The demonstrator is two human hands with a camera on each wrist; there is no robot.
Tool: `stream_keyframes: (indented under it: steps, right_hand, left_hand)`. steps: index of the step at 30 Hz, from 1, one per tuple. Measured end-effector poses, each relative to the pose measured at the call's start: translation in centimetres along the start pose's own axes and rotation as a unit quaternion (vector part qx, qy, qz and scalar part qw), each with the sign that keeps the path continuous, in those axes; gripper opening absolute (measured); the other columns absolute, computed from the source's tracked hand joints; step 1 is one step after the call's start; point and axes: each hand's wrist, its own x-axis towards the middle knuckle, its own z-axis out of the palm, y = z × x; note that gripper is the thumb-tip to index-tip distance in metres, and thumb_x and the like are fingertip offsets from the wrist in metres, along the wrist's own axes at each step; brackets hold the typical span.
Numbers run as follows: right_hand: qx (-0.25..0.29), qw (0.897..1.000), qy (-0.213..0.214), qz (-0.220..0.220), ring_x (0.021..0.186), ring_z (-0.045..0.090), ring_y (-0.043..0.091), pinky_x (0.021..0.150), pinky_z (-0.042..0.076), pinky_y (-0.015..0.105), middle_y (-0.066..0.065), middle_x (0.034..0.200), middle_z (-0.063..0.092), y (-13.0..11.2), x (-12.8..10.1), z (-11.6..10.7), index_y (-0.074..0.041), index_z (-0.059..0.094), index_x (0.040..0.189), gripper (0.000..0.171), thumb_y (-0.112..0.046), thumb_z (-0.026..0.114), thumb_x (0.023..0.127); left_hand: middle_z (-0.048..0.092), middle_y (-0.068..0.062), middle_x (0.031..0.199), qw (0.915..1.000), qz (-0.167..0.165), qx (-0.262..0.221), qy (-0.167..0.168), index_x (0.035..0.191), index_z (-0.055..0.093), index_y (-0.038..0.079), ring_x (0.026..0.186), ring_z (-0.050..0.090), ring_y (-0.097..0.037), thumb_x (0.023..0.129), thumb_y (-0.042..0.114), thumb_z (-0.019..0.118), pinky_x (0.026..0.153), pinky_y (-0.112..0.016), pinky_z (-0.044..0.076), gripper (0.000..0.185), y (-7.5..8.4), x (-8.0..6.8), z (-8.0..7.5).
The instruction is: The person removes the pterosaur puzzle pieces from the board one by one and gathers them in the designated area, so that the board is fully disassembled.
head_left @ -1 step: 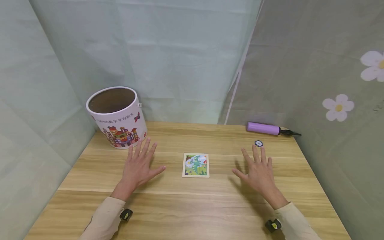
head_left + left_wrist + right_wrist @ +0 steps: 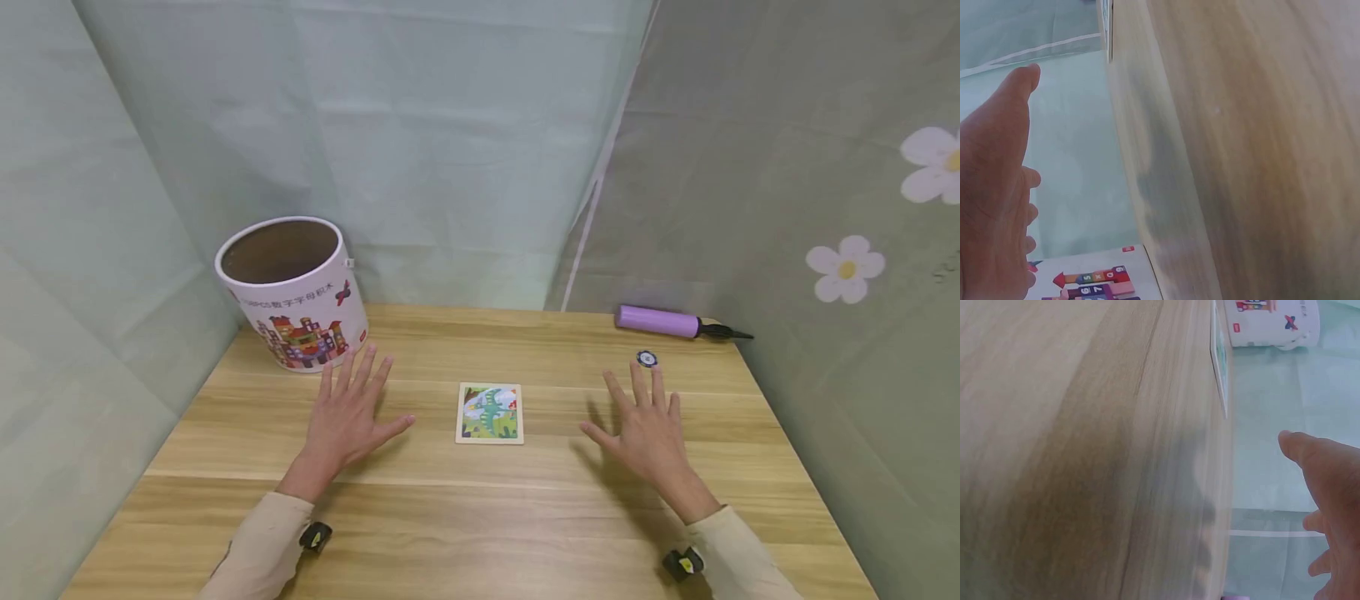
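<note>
The left hand (image 2: 347, 414) and the right hand (image 2: 643, 425) are lying flat with fingers spread wide, holding nothing, on the light wooden table (image 2: 465, 517). Between them, touching neither, a small square picture puzzle with a green dinosaur (image 2: 490, 412) is lying flat. A white cylindrical tub printed with coloured blocks (image 2: 292, 292) is standing beyond the left hand; a small round black-and-white disc (image 2: 647, 359) and a purple tube-shaped pump (image 2: 660, 321) are lying beyond the right.
</note>
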Motion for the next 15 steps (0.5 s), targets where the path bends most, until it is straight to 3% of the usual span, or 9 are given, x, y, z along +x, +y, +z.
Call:
stream_keyframes:
  steps: [8,15]
  right_hand:
    - [0.006,1.0,0.0,-0.003,0.154,0.003,0.051,0.11,0.017,0.08,0.023,0.169,0.012,-0.04,0.01,0.0,-0.017,0.037,0.159,0.095,-0.073,0.062,0.087]
    - [0.004,1.0,0.004,-0.014,0.154,0.005,0.051,0.11,0.018,0.08,0.023,0.168,0.016,-0.23,0.32,-0.17,-0.018,0.037,0.16,0.095,-0.075,0.06,0.087]
  left_hand:
    - [0.019,-0.018,0.169,0.9999,-0.003,-0.011,-0.006,0.161,0.032,0.011,0.157,0.005,-0.041,0.085,0.076,0.056,0.123,-0.061,-0.003,0.103,0.11,-0.12,-0.12]
    - [0.017,-0.019,0.169,0.9999,-0.003,-0.013,-0.01,0.161,0.033,0.01,0.156,0.006,-0.042,0.085,0.077,0.055,0.123,-0.062,0.001,0.103,0.39,-0.22,-0.2]
